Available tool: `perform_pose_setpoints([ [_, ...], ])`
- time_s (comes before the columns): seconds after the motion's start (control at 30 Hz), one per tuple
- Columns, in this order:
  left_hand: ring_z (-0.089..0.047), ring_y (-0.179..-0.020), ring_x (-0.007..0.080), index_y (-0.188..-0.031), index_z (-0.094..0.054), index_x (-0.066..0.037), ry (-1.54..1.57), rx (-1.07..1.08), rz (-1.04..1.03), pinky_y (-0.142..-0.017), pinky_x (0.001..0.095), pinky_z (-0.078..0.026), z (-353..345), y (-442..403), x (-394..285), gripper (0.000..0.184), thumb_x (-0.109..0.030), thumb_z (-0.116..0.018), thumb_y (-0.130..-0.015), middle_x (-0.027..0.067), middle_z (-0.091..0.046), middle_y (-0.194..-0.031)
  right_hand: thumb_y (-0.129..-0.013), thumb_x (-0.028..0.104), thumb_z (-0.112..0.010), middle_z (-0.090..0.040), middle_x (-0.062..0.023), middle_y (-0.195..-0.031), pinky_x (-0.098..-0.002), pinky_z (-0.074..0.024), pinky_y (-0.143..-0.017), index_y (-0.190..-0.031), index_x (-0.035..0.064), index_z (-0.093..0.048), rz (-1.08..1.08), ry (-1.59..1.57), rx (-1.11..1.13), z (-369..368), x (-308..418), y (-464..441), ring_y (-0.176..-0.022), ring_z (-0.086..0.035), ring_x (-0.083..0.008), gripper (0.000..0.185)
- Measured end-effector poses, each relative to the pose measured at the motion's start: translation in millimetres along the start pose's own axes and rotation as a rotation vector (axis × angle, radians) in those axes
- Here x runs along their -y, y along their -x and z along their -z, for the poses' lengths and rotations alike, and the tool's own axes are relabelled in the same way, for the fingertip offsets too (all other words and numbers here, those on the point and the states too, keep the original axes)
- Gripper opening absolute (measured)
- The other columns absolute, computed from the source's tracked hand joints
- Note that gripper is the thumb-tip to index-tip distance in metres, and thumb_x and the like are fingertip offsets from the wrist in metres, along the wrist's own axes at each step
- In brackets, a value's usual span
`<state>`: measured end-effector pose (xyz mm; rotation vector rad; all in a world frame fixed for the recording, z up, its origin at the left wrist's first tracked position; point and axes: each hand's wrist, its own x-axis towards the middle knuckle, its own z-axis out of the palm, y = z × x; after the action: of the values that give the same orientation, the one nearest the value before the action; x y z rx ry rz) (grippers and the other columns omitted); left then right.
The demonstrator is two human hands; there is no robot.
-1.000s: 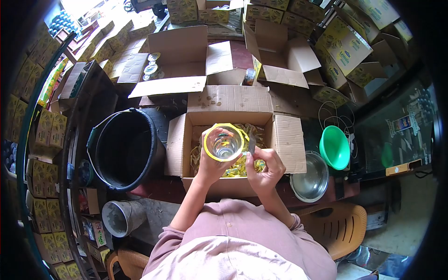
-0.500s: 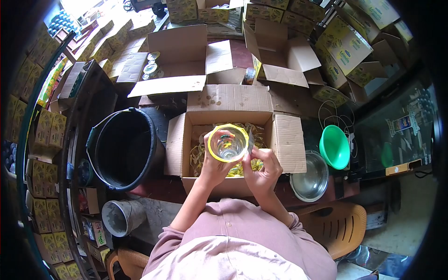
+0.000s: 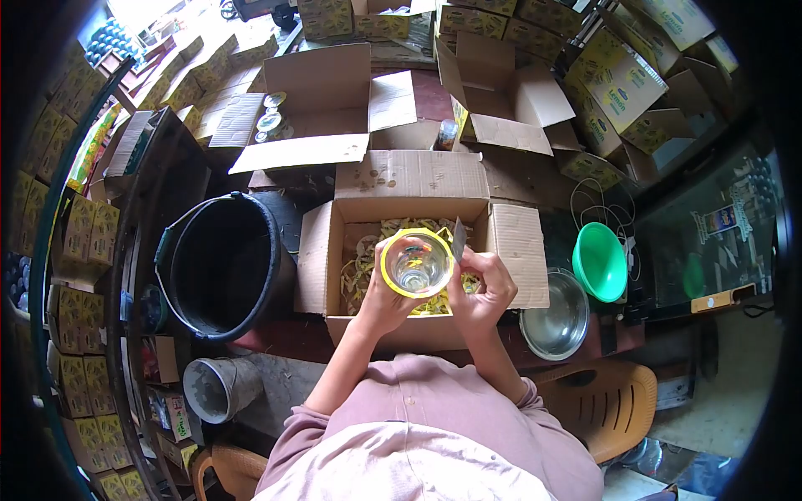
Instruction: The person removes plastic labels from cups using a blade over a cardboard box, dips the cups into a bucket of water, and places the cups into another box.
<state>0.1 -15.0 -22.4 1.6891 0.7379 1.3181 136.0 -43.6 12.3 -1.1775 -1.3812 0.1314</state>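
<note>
Left hand: wrapped around yellow-rimmed clear cup, above open carton of yellow scraps. Right hand: thumb and fingers pinching thin grey piece, possibly a blade, beside rim.

reddish table bearing open cartons, metal bowl

Yellow rim — green bowl — pinkish-mauve shirt, black bucket.

Packing workshop or storeroom: stacked printed cartons, open cardboard boxes.
</note>
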Motion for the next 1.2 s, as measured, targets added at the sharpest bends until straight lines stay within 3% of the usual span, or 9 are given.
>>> perform_pose_setpoints([
  [0.13, -0.05, -0.105, 0.0219, -0.12, -0.033, -0.003, 0.131, -0.016, 0.06, -0.09, 0.034, -0.042, -0.2, -3.1, -4.7, 0.068, -0.01, -0.075, -0.066, 0.0121, -0.045, -0.116, -0.067, -0.006, -0.065, -0.06, -0.0092, -0.071, -0.0257, -0.048, -0.056, -0.087, 0.0013, -0.063, -0.005, -0.009, 0.002, 3.0, 3.9, -0.6, -0.06, -0.059, -0.0158, 0.021],
  [0.33, -0.049, -0.106, 0.021, -0.121, -0.035, -0.002, 0.129, -0.001, 0.059, -0.091, 0.0329, -0.041, 0.9, -1.5, -1.2, 0.065, -0.009, -0.073, -0.068, 0.0113, -0.045, -0.117, -0.067, -0.006, -0.064, -0.059, -0.0082, -0.069, -0.0257, -0.0479, -0.056, -0.087, 0.0015, -0.063, 0.047, 0.038, 0.027, 4.2, 3.7, 2.3, -0.06, -0.059, -0.0151, 0.021],
  [0.63, -0.05, -0.106, 0.0204, -0.124, -0.033, -0.001, 0.143, 0.06, 0.078, -0.091, 0.0316, -0.04, 1.5, -1.0, 0.5, 0.065, -0.009, -0.07, -0.071, 0.0111, -0.045, -0.117, -0.066, -0.006, -0.064, -0.059, -0.007, -0.069, -0.0244, -0.0468, -0.054, -0.085, 0.0009, -0.062, -0.074, -0.062, 0.009, 6.8, 0.5, 0.6, -0.059, -0.059, -0.0133, 0.02],
  [1.2, -0.048, -0.108, 0.0203, -0.124, -0.034, -0.001, 0.111, 0.179, 0.122, -0.093, 0.0324, -0.039, 6.7, -0.6, -2.2, 0.067, -0.01, -0.071, -0.069, 0.0112, -0.046, -0.117, -0.063, -0.007, -0.065, -0.059, -0.0076, -0.07, -0.0254, -0.0475, -0.056, -0.089, 0.0022, -0.063, 0.011, 0.007, 0.052, 9.8, -0.4, -3.2, -0.06, -0.059, -0.0149, 0.027],
])
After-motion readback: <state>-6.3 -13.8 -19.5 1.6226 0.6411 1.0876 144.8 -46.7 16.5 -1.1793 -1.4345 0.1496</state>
